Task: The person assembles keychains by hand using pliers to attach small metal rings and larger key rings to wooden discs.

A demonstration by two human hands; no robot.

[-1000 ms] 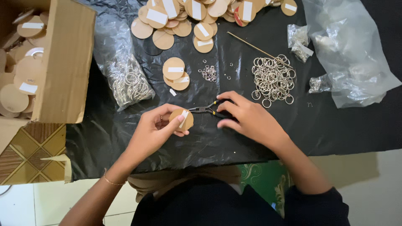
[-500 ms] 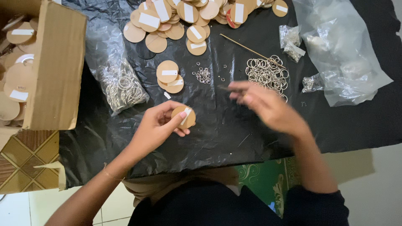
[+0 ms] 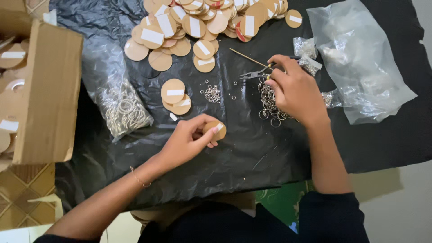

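The left hand (image 3: 186, 141) pinches 1 round wooden disc (image 3: 214, 130) with a white label between thumb and fingertips, low over the black plastic sheet (image 3: 234, 157). No ring shows on that disc, so this piece looks unfinished. The right hand (image 3: 294, 90) is closed around small pliers (image 3: 254, 74), resting on the heap of large metal rings (image 3: 270, 105), well apart from the disc. Many labelled discs (image 3: 202, 22) lie piled beyond, 2 more (image 3: 175, 96) closer, with small jump rings (image 3: 211, 93) beside them; most work seems left.
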